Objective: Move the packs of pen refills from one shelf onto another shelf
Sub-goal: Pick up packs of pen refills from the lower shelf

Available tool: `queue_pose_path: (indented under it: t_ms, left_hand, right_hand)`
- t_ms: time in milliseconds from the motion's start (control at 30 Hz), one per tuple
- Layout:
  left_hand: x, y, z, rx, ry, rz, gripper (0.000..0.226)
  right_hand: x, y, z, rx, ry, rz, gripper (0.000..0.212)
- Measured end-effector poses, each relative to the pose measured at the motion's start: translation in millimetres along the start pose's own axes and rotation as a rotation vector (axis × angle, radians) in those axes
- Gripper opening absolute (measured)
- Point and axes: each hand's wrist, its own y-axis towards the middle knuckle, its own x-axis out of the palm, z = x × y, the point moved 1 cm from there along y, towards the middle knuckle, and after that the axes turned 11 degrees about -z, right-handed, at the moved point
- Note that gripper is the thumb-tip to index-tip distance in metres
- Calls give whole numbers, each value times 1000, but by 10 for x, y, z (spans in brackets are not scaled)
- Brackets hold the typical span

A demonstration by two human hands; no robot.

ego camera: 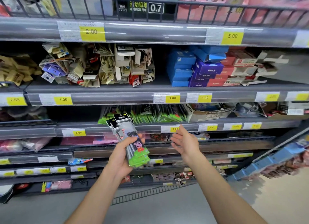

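Our left hand [122, 154] grips a fanned stack of refill packs [132, 140] below the stocked shelf [150, 125]; right hand [184, 140] spread, empty. We'd square the stack with it before shelving.

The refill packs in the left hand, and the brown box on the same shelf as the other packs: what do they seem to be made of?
Refill packs: probably clear glossy plastic sleeves with printed card, since dark refills show through and highlights glint. Brown box: likely matte corrugated cardboard, with a dull brown face and worn edges.
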Motion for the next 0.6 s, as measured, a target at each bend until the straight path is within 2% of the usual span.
queue_pose_path:
  t_ms: [167,233,367,500,600]
  left_hand:
    - [152,80,-73,77,-21,40,15]
    - [243,124,-120,89,-14,65,16]
    - [391,186,-247,97,14,126,16]
    - [486,236,-367,117,12,157,23]
    - [547,274,-443,128,-7,172,24]
  right_hand:
    - [-1,523,-290,167,166,-160,56]
    - [28,637,-346,217,209,-188,56]
    - [17,720,-354,270,243,-238,44]
    - [-43,674,-396,264,245,-262,19]
    - [-130,595,-377,269,233,-281,18]
